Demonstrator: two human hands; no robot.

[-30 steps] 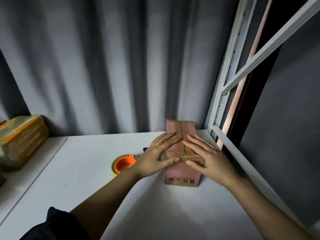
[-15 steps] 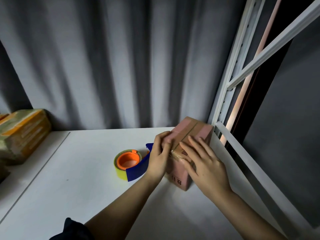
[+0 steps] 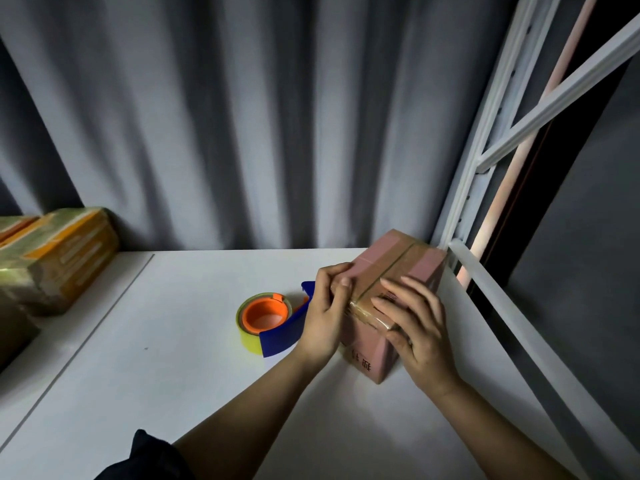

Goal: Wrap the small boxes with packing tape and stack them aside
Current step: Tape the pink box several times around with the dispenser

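A small pinkish-brown cardboard box (image 3: 398,265) sits at the right side of the white table (image 3: 173,358), turned at an angle, with clear tape along its top seam and across its near end. My left hand (image 3: 325,317) holds the box's left side, fingers curled over the top edge. My right hand (image 3: 415,327) lies on the top near end, fingers spread over the tape, thumb against the near face. A tape roll (image 3: 265,318) with an orange core in a blue dispenser lies just left of my left hand.
Tape-wrapped yellow-orange boxes (image 3: 59,261) are stacked at the far left on an adjoining surface. A white metal rack frame (image 3: 485,161) rises at the right, its rail close beside the box. A grey curtain hangs behind the table.
The box has been turned from square-on to an angle. My left hand moved from the top to the box's left side; my right hand stays on the taped top.
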